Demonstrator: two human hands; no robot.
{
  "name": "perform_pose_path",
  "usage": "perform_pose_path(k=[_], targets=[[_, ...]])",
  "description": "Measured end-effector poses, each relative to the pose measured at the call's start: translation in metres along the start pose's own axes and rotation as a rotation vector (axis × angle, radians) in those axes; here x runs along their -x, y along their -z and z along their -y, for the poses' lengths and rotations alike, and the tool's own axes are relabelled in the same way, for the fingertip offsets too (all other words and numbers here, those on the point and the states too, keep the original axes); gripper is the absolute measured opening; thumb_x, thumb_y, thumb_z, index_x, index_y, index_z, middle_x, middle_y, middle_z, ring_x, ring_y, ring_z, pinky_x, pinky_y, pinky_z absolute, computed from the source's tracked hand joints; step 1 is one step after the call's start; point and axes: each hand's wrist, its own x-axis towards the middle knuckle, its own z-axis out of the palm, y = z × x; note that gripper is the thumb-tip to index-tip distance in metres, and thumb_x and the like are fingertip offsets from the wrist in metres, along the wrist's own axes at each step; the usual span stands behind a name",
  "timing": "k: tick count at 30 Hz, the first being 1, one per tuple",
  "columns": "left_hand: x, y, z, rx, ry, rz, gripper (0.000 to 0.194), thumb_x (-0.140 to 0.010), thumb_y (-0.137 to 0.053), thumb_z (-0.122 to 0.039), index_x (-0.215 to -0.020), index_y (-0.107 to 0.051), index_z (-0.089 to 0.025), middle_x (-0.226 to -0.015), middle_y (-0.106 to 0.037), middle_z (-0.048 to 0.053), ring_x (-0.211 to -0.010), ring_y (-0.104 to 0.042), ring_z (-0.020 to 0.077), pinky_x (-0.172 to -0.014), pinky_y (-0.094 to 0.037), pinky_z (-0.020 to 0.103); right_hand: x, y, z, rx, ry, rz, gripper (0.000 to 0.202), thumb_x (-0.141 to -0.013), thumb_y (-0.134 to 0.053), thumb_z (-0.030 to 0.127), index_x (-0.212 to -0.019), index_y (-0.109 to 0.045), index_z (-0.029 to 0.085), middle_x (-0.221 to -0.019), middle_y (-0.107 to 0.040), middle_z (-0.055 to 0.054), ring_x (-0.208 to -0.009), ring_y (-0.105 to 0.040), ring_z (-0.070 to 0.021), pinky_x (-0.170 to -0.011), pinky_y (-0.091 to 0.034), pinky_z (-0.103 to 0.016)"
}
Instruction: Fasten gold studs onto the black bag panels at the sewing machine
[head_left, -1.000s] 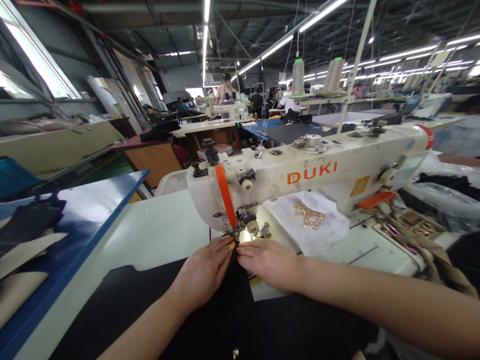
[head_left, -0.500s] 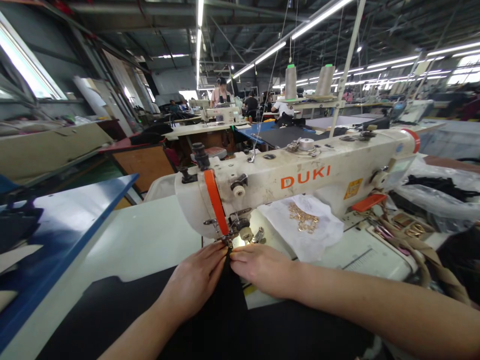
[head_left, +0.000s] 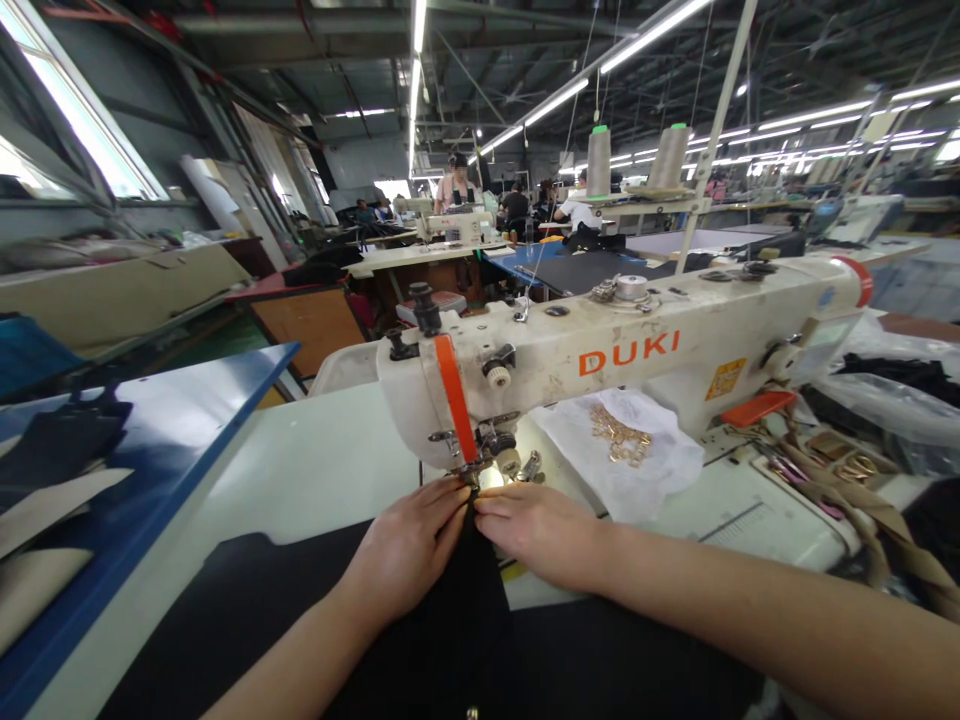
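Left hand (head_left: 409, 540), right hand (head_left: 540, 532): fingers bunched; clamped or merely pressing, I couldn't tell | cloth (head_left: 476, 590): under and nearside of them | machine (head_left: 544, 365): just beyond | light, even guiding, fingertips well clear, seemed wisest

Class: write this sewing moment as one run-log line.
left hand: on black material; right hand: at material's edge; sewing machine: ahead of both
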Motion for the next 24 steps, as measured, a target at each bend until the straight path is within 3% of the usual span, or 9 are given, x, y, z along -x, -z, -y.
perform_pose_path(k=[5,10,14,17,20,22,24], targets=[[0.008,0.005,-0.004,0.004,0.028,-0.016,0.029,-0.09,-0.042,-0.023,-0.102,-0.067,-0.013,-0.104,-0.071,0.011,-0.096,-0.067,0.0214,-0.088,-0.056,0.036,0.001,0.0,0.005,0.011,0.014,-0.007,0.013,-0.09,-0.05,0.015,-0.097,-0.06,0.012,-0.109,-0.063,-0.009,-0.106,-0.055,-0.018,-0.095,-0.044,-0.028],[0.039,0.023,-0.031,0.013,0.066,-0.005,0.028,-0.088,-0.043,-0.018,-0.105,-0.066,-0.015,-0.107,-0.07,0.009,-0.099,-0.065,0.0199,-0.088,-0.056,0.034,0.011,0.004,0.039,-0.019,0.056,-0.073,0.016,-0.09,-0.051,0.017,-0.1,-0.062,0.012,-0.109,-0.065,-0.01,-0.102,-0.058,-0.0191,-0.092,-0.047,-0.032],[0.055,0.037,-0.049,0.046,0.18,-0.039,0.029,-0.088,-0.045,-0.018,-0.112,-0.062,-0.018,-0.114,-0.067,0.009,-0.104,-0.063,0.0193,-0.091,-0.054,0.033,0.014,0.008,0.055,-0.056,0.077,-0.076,0.017,-0.089,-0.053,0.015,-0.102,-0.063,0.013,-0.111,-0.066,-0.009,-0.102,-0.06,-0.0186,-0.089,-0.049,-0.032],[0.08,0.058,-0.044,0.033,0.397,-0.17,0.031,-0.089,-0.046,-0.026,-0.117,-0.058,-0.02,-0.121,-0.063,0.01,-0.11,-0.06,0.0211,-0.095,-0.05,0.037,0.015,0.01,0.053,-0.077,0.074,-0.091,0.018,-0.088,-0.055,0.014,-0.102,-0.065,0.014,-0.112,-0.066,-0.008,-0.104,-0.061,-0.0187,-0.09,-0.05,-0.032],[0.13,0.1,-0.027,-0.025,0.783,-0.255,0.034,-0.086,-0.047,-0.037,-0.113,-0.06,-0.02,-0.112,-0.067,0.009,-0.099,-0.066,0.024,-0.088,-0.054,0.039,0.02,0.01,0.05,-0.133,0.058,-0.17,0.02,-0.087,-0.053,0.011,-0.102,-0.066,0.014,-0.108,-0.068,-0.008,-0.103,-0.062,-0.0196,-0.089,-0.052,-0.033],[0.168,0.135,-0.019,-0.075,1.076,-0.189,0.033,-0.083,-0.049,-0.04,-0.103,-0.065,-0.019,-0.096,-0.072,0.008,-0.083,-0.07,0.025,-0.075,-0.057,0.038,0.024,0.01,0.048,-0.186,0.041,-0.216,0.024,-0.088,-0.049,0.01,-0.103,-0.067,0.014,-0.107,-0.069,-0.009,-0.103,-0.063,-0.0201,-0.09,-0.053,-0.035],[0.197,0.165,-0.017,-0.112,1.256,-0.066,0.028,-0.079,-0.05,-0.038,-0.09,-0.069,-0.021,-0.084,-0.074,0.005,-0.076,-0.07,0.0256,-0.069,-0.056,0.036,0.026,0.008,0.047,-0.233,0.029,-0.223,0.029,-0.089,-0.045,0.012,-0.107,-0.067,0.016,-0.109,-0.068,-0.009,-0.103,-0.063,-0.0202,-0.09,-0.053,-0.037]])
